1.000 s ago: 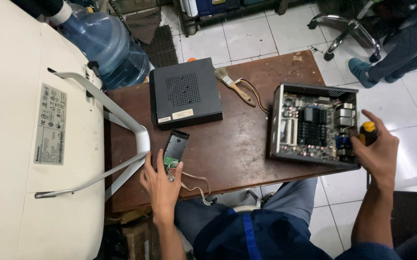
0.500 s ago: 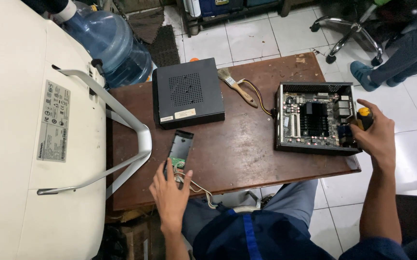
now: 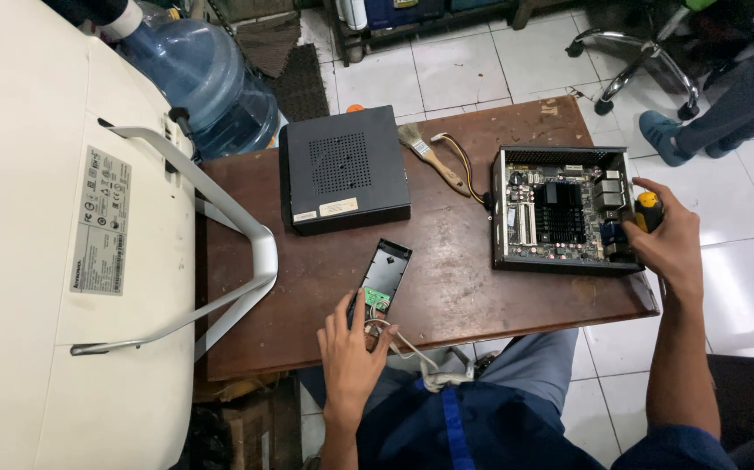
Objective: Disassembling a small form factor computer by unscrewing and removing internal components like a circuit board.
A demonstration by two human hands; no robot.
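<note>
My right hand grips a screwdriver with a yellow and black handle at the right side of an open small computer case, whose circuit board and black heatsink show. My left hand rests at the table's near edge, fingers on the lower end of a slim black module with a green board and thin wires trailing off the edge. A closed black box with a vent grille lies at the back of the brown wooden table.
A paintbrush and coloured cable lie between the two boxes. A large white monitor with a grey stand lies face down at left. A blue water jug stands behind it. A person's leg and an office chair are at top right.
My left hand slid slightly toward me along the black module. My right hand with the screwdriver stays at the open case's right side. The view shifted a little.
</note>
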